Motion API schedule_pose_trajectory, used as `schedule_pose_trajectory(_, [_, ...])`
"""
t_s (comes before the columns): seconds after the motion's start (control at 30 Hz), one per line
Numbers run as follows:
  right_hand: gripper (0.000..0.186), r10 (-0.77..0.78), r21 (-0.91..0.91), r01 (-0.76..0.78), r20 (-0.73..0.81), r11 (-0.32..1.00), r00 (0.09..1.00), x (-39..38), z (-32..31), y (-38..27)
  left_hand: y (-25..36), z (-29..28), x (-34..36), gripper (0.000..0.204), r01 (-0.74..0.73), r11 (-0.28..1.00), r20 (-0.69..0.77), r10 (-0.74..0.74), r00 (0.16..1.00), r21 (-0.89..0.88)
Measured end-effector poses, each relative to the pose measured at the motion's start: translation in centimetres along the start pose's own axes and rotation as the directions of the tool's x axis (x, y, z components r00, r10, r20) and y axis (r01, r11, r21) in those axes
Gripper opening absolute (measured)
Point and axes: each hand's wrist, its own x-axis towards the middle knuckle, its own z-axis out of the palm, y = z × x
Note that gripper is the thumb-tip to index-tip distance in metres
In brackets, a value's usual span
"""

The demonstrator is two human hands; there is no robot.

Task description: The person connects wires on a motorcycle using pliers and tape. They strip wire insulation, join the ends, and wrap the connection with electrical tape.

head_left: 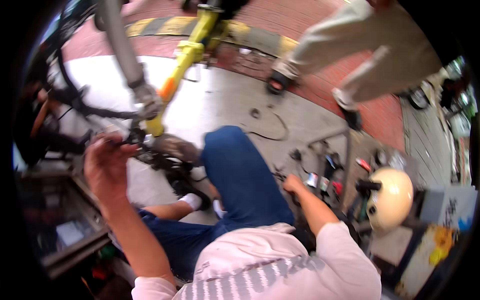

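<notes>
My left hand (106, 162) is raised at the left, beside the lower end of a yellow tubular frame (188, 60) and a thick grey tube (118, 42). Its fingers are curled together around something dark that motion blur hides. Dark mechanical parts (172, 155) of the same vehicle lie just right of these fingers, close to my blue-clad knee (235, 155). Low on the right, beyond that knee, my right hand (291, 184) is closed among small tools and parts. A small dark metal piece shows at its fingertips; what it grips cannot be made out.
A metal-framed rack (346, 165) with small items stands right of my right hand, near a cream helmet (392, 197). A cable (280, 132) lies on the grey floor. Someone in beige trousers (350, 45) stands ahead. At left are a glass-topped case (62, 220) and another person (37, 117).
</notes>
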Motion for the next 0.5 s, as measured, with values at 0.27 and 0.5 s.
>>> schedule_pose_trajectory(0.27, [0.052, 0.209, 0.305, -0.116, -0.292, 0.945, 0.933, 5.9, 8.1, 1.0, 0.0, 6.0, 0.2, 0.016, 0.023, 0.997, -0.056, -0.027, 0.998, -0.073])
schedule_pose_trajectory(0.5, [0.044, 0.141, 0.172, -0.089, -0.315, 0.981, 0.939, 10.1, 8.8, 3.5, -0.5, 6.1, -2.1, 0.015, 0.015, 0.997, -0.112, -0.023, 0.993, -0.072])
